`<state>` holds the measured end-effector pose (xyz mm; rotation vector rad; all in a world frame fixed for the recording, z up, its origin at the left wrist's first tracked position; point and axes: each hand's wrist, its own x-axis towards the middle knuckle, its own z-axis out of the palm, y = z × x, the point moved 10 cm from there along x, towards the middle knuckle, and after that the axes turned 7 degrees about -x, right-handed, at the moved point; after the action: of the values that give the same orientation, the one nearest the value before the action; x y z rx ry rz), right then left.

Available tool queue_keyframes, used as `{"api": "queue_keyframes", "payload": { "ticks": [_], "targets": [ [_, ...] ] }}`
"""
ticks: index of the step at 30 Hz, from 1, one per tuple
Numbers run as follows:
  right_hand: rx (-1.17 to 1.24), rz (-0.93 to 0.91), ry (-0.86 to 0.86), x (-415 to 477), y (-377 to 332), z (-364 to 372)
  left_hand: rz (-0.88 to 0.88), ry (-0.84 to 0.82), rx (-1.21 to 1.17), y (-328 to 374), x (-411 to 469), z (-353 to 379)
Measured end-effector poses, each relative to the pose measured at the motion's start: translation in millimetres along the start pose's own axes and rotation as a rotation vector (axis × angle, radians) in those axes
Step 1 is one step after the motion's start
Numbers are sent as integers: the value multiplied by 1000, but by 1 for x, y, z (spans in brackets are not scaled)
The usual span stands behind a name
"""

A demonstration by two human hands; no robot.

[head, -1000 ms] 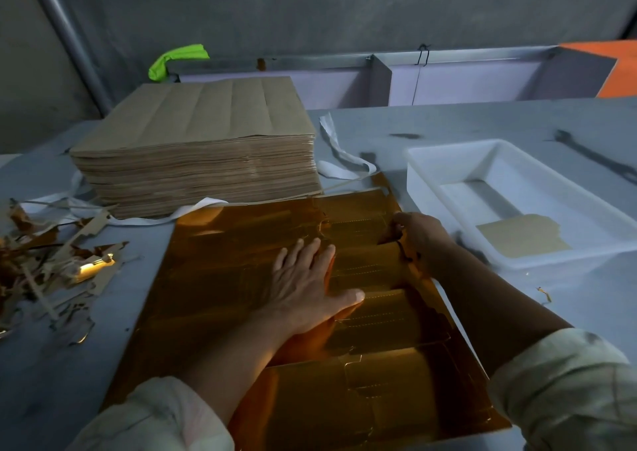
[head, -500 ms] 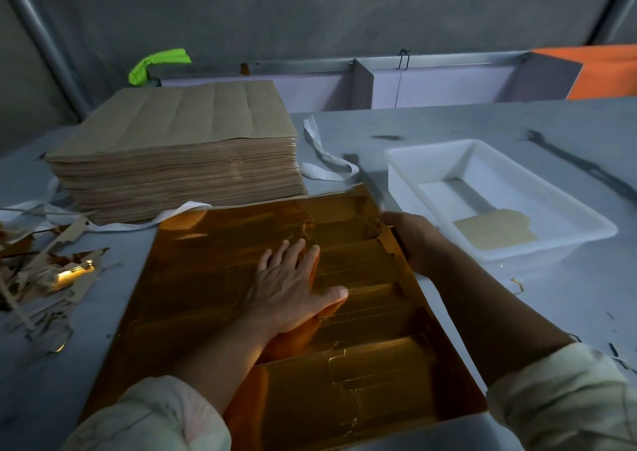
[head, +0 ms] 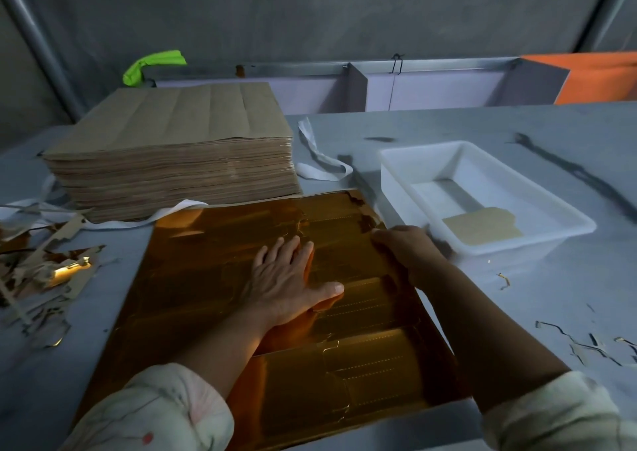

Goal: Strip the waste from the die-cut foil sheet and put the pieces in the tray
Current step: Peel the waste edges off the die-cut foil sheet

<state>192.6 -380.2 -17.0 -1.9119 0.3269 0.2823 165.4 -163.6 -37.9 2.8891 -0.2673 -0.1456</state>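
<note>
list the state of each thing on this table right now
foil sheet, flat on the table, far right edge ragged
left hand, flat, pressing down on the foil sheet
right hand, fingers curled at the foil sheet's right edge
white tray, upright, open top
tan piece, lying flat in the white tray
stack of brown sheets, tall, squared up
waste scraps, loose heap at the left

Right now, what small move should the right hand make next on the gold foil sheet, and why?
Probably pull the right hand outward along the ragged right edge, tearing waste off the glossy gold die-cut foil sheet. The left hand presses the sheet flat, and the right hand appears to curl over that edge.
</note>
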Motion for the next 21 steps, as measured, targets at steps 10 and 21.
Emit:
{"api": "queue_keyframes", "payload": {
  "ticks": [10,21],
  "targets": [
    [-41,-44,70,-4,3,0,8,12,-14,0,0,0],
    [-271,-89,-25,-9,-33,-1,-10,-39,-40,3,-4,-4]
  ]
}}
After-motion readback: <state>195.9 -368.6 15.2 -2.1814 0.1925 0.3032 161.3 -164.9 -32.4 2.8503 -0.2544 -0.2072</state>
